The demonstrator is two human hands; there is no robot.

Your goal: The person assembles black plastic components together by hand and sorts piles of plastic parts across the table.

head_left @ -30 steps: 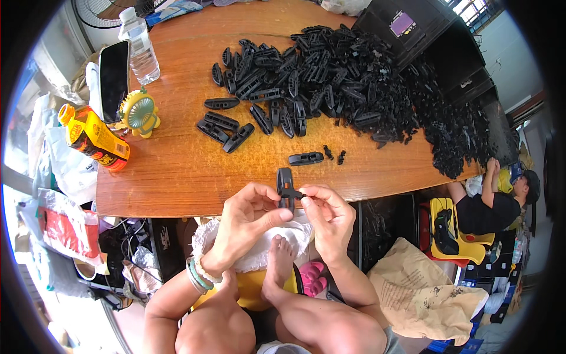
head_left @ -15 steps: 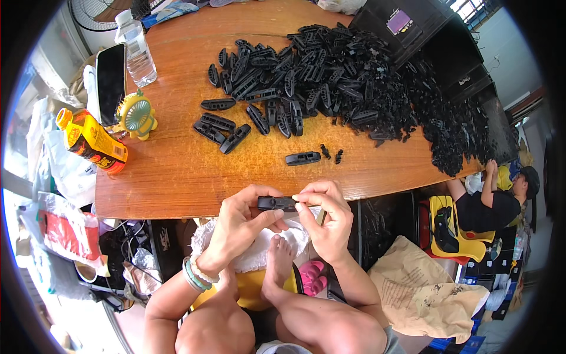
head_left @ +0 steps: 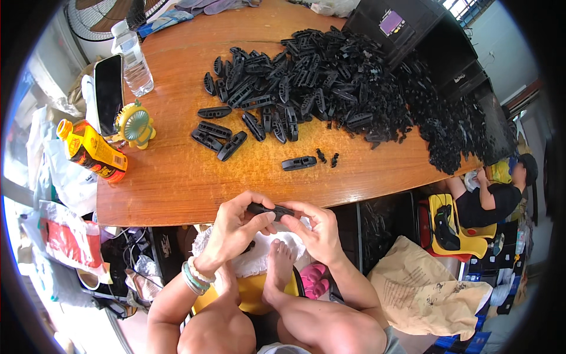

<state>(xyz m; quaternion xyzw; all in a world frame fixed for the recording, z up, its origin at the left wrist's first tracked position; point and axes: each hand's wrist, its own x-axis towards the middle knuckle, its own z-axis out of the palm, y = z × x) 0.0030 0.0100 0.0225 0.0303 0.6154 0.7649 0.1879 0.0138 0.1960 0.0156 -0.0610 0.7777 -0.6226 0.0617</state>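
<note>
Just off the table's near edge, a long black plastic part (head_left: pixel 258 208) is held between both hands. My left hand (head_left: pixel 240 227) grips its left end, thumb in front and fingers behind. My right hand (head_left: pixel 315 231) pinches the right end, its thumb pressed near the left thumb. Fingers cover much of the part, so its details are hidden. Ahead on the table lies a similar black part (head_left: pixel 299 163), with two small black pieces (head_left: pixel 328 157) beside it. Below my left hand, a small dark object (head_left: pixel 249 246) shows against a white cloth (head_left: pixel 265 259).
Black parts are heaped (head_left: pixel 306 76) across the wooden table (head_left: pixel 177 189), running into smaller pieces on the right by black bins (head_left: pixel 407 29). At left stand a yellow bottle (head_left: pixel 97 150), a phone (head_left: pixel 109 94), a water bottle (head_left: pixel 134 62) and a toy-like fan (head_left: pixel 136 125). A person (head_left: pixel 495 194) sits far right.
The held part has turned and tilted slightly, its right end now lower. My right hand has moved left and closed further over it. The view has shifted slightly.
</note>
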